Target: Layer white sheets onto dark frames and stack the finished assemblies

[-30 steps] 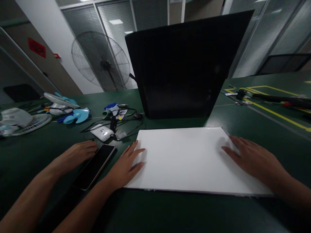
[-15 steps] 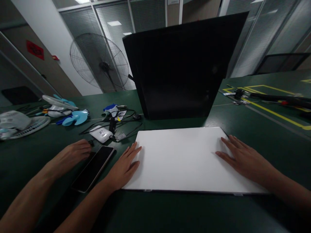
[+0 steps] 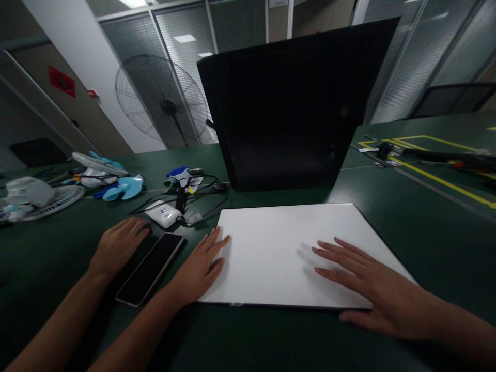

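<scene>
A white flat panel (image 3: pixel 279 248) lies on the dark green table (image 3: pixel 434 222) in front of me. My left hand (image 3: pixel 197 268) rests open against the panel's left edge, fingers stretched out and together. My right hand (image 3: pixel 364 281) lies flat on the panel's right half, fingers spread, holding nothing. A black phone (image 3: pixel 151 268) lies face up just left of my left hand. Another person's hand (image 3: pixel 118 245) rests on the table beside the phone.
A large black panel (image 3: pixel 287 108) stands upright behind the white one. Left of it lie a white power bank (image 3: pixel 165 213) with cables, blue fan blades (image 3: pixel 120 187) and a white fan grille (image 3: pixel 46 199). A floor fan (image 3: pixel 163 106) stands behind. Small tools (image 3: pixel 387 152) lie far right.
My right hand has slid from the panel's right edge leftward and nearer to me, onto its surface. My left hand has hardly moved. The other person's hand shifted slightly by the phone.
</scene>
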Available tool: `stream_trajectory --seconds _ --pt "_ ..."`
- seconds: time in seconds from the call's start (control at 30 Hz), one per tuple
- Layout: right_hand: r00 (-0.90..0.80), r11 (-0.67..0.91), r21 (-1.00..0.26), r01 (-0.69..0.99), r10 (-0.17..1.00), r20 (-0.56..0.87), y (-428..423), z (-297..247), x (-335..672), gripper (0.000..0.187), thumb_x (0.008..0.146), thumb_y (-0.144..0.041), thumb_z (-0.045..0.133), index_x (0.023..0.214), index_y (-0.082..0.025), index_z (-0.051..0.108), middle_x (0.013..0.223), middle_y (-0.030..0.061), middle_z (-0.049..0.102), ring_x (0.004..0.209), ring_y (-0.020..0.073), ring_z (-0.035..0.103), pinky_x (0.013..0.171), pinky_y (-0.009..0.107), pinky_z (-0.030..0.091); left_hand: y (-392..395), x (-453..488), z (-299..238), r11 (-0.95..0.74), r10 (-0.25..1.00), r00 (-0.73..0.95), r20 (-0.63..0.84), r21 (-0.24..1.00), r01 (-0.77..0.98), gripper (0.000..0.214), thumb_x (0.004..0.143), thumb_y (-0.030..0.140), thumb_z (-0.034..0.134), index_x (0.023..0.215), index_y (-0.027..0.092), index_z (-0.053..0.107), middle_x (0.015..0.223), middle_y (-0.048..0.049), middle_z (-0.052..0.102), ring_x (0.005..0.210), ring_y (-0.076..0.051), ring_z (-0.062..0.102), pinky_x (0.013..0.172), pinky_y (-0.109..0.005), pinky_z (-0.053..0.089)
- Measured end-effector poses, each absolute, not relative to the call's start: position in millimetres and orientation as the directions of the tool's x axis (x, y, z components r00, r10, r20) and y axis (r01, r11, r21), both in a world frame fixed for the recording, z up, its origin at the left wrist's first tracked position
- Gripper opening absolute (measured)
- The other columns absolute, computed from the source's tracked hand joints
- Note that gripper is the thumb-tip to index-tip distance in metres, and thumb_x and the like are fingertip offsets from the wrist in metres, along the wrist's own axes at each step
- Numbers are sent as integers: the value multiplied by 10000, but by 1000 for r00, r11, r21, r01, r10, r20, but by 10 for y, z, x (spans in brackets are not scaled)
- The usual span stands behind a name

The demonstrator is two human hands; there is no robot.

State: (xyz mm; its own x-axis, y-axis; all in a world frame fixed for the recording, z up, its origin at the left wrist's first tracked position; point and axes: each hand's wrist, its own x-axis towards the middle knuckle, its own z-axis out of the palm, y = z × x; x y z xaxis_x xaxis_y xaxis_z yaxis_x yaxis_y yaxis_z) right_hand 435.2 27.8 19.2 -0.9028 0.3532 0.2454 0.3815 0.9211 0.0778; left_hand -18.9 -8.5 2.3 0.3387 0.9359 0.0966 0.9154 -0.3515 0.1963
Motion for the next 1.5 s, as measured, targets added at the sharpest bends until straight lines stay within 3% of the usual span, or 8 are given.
stream_trajectory --seconds 0.2,0.33,0.53,0.7,0.87,1.1,1.37,1.5 --pt "-894 964 169 205 114 432 139 353 4210 265 997 -217 524 1191 -161 695 1042 66 709 954 162 652 899 351 544 -91 -186 39 -356 934 338 116 199 913 551 1055 273 429 1596 173 404 1712 -150 200 1592 -314 204 1257 -587 253" --pt "-909 959 254 124 7 417 60 436 4174 371 1010 -131 348 1108 -111 706 952 87 697 805 159 645 743 345 541 -95 -188 48 -356 933 330 140 245 902 542 1058 303 447 1587 189 423 1705 -148 239 1580 -319 248 1247 -588 284" --pt "-895 922 368 117 -63 442 35 392 4307 402 972 -141 372 1142 -115 735 1148 120 711 961 202 687 768 370 574 -100 -210 120 -294 951 236 200 348 890 496 1048 401 472 1503 220 550 1668 -134 376 1533 -331 382 1200 -588 398" --pt "-901 902 388 192 5 435 -29 419 4410 417 992 -229 385 1236 -209 723 1311 54 681 1158 190 649 821 329 599 -252 -143 429 -535 813 411 411 250 807 352 1037 342 490 1327 238 661 1343 -92 716 1289 -276 646 1135 -534 493" --pt "-797 885 210 415 242 554 -185 372 4439 514 998 -173 367 1462 -251 573 1366 18 655 1318 195 581 964 373 588 -461 185 669 -777 555 693 460 -11 630 467 939 527 648 1239 170 678 1156 -122 767 1044 -299 715 897 -473 593" --pt "-750 819 228 526 321 578 -190 498 4558 602 1009 -230 335 1604 -292 402 1410 -1 626 1361 218 552 1062 414 568 -520 463 617 -662 494 704 510 -305 685 302 948 153 673 1249 137 691 1093 -86 775 939 -246 726 807 -399 595" --pt "-791 812 263 521 343 507 -163 642 4654 680 948 -155 408 1613 -294 374 1447 -20 595 1390 203 524 1136 428 507 -564 559 609 -564 475 647 596 -358 744 286 1005 101 559 1257 110 693 1117 -113 784 993 -267 741 826 -413 606" --pt "-727 837 115 535 387 567 -170 601 4594 637 978 -139 392 1585 -331 424 1428 -19 610 1368 202 545 1135 419 505 -580 519 532 -589 427 620 658 -317 743 210 996 95 587 1152 101 727 1130 -110 795 1030 -268 741 845 -419 603"
